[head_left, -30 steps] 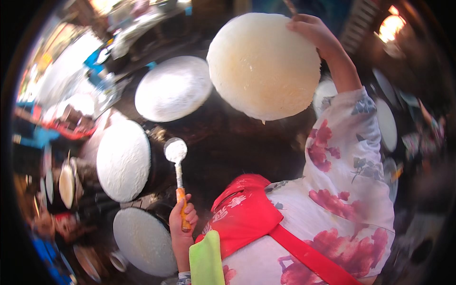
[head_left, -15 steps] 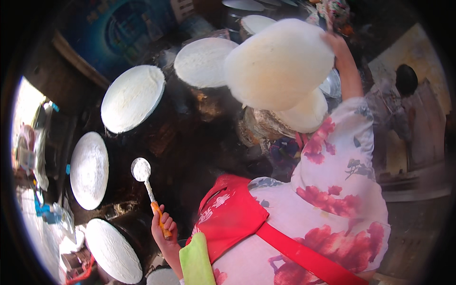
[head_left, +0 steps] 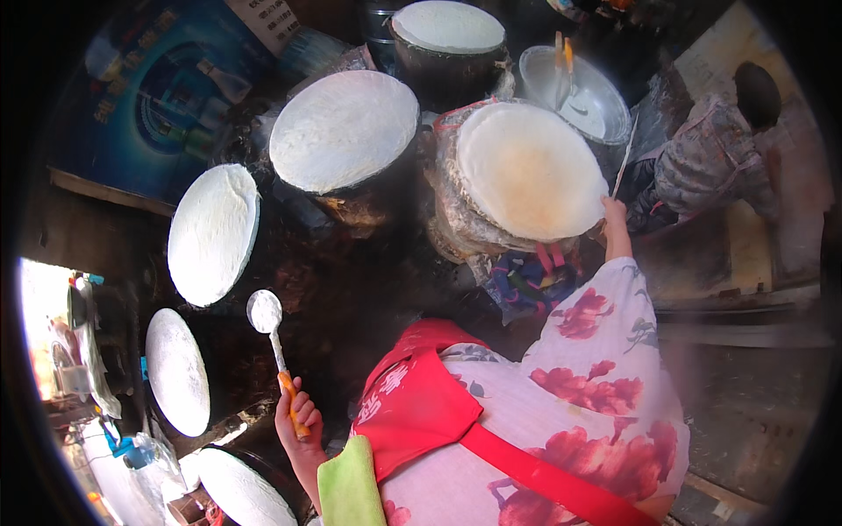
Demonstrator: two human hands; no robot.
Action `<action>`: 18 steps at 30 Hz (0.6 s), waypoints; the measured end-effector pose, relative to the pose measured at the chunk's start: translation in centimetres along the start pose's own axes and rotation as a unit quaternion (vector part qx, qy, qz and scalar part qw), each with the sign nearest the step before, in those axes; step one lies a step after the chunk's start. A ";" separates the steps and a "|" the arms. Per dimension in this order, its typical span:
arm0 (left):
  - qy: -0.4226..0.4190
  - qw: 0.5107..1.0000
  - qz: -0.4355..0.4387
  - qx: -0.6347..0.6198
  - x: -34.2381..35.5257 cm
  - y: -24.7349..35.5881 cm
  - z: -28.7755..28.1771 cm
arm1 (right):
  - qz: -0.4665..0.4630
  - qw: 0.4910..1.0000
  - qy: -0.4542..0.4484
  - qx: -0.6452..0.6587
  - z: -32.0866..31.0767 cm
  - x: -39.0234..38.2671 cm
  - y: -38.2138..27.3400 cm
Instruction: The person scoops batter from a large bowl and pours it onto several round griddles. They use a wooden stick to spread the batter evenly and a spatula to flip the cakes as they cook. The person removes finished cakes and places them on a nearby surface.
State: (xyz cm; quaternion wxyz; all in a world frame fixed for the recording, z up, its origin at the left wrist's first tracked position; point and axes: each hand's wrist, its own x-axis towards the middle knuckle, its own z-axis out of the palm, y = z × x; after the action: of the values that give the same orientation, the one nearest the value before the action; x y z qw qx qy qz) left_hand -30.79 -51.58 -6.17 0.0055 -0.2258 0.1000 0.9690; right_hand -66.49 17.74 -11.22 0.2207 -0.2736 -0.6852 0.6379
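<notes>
In my left hand is a ladle with an orange handle, its round bowl coated in white batter. A large thin round flatbread, browned at its middle, lies on a stack on a wrapped round stand. My right hand is closed at the flatbread's right edge, with a thin stick rising from it. Whether the fingers also pinch the edge, I cannot tell. White batter covers the round griddles to the left of the stack.
More white-topped round griddles curve around me. Behind the stack sits a metal basin with an orange-handled tool in it. Another person is at the right. A blue poster board stands far left.
My right hand has lowered the flatbread from mid-air onto the stack and come down toward me. The ladle stays in my left hand. The view has shifted.
</notes>
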 end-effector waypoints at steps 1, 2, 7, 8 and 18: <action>-0.006 1.000 -0.013 -0.010 -0.1 0.1 -0.5 | -0.002 1.000 -0.018 -0.006 -0.7 0.1 0.7; -0.001 1.000 -0.017 -0.014 -0.4 0.1 -0.9 | 0.007 0.999 -0.025 -0.040 -1.3 0.1 1.4; 0.006 1.000 -0.017 -0.010 0.3 -0.5 2.3 | -0.103 0.918 0.011 -0.383 -0.2 -0.4 -3.9; 0.003 1.000 -0.014 -0.013 0.4 -0.6 2.7 | -0.105 0.879 0.046 -0.462 1.0 -2.3 -6.3; 0.058 0.995 0.072 -0.024 -1.3 -2.4 -0.1 | -0.415 0.808 -0.167 -0.382 19.3 -13.2 -9.0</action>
State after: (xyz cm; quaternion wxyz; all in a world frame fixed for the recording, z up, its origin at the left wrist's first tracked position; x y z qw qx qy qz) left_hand -29.45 -49.20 -6.16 -0.0751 -0.2736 0.0925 0.9544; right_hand -69.95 -5.76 -3.38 0.2240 0.0857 -0.9483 0.2078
